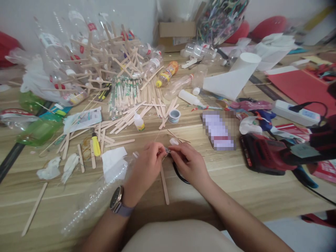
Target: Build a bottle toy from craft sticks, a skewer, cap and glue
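Note:
My left hand (pixel 145 166), below which a watch (pixel 117 201) circles the wrist, is closed in a pinch near the middle of the table. Facing it, my right hand (pixel 190 162) pinches too, fingertips almost touching the left ones. Between them sits a small metallic-looking piece (pixel 167 151), mostly hidden by the fingers. A wooden craft stick (pixel 165 189) lies below the hands. Beside the right hand a black cable-like loop (pixel 181 175) is partly covered. Thin sticks (pixel 181 137) and a small whitish cap-like thing (pixel 173 141) lie just beyond the fingertips.
Beyond the hands stand a spool (pixel 174 116) and a small glue bottle (pixel 139 122). A yellow screwdriver (pixel 96 144) and a clear plastic bottle (pixel 97 196) lie left. Rightward are a blurred-out phone (pixel 217 131) and a red power drill (pixel 267 152). Bottles and craft sticks (pixel 105 59) pile up behind.

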The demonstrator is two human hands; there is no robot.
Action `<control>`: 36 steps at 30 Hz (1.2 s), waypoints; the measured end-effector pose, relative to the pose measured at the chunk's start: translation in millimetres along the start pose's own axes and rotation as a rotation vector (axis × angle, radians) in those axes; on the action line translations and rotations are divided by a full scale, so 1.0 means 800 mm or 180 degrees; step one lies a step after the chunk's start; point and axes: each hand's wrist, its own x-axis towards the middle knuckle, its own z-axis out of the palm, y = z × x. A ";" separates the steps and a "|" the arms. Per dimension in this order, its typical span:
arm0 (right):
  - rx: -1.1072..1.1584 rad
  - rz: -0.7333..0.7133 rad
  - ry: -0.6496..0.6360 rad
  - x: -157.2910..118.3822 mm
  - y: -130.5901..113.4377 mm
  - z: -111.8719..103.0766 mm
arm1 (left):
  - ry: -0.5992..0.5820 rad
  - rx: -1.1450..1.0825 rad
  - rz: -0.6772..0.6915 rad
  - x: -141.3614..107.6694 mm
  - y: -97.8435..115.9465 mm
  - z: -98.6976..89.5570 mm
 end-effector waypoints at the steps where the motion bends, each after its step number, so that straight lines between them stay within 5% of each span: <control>1: 0.0004 -0.0025 -0.0017 0.000 0.000 0.000 | -0.0030 -0.0012 0.0001 0.000 0.001 0.000; 26: 0.0069 -0.0097 -0.0171 0.006 -0.002 0.004 | -0.0298 -0.0780 -0.0767 0.002 -0.001 -0.001; 36: 0.0227 0.0322 -0.0028 0.007 -0.004 0.006 | -0.0525 -0.1312 -0.0988 0.008 -0.005 -0.002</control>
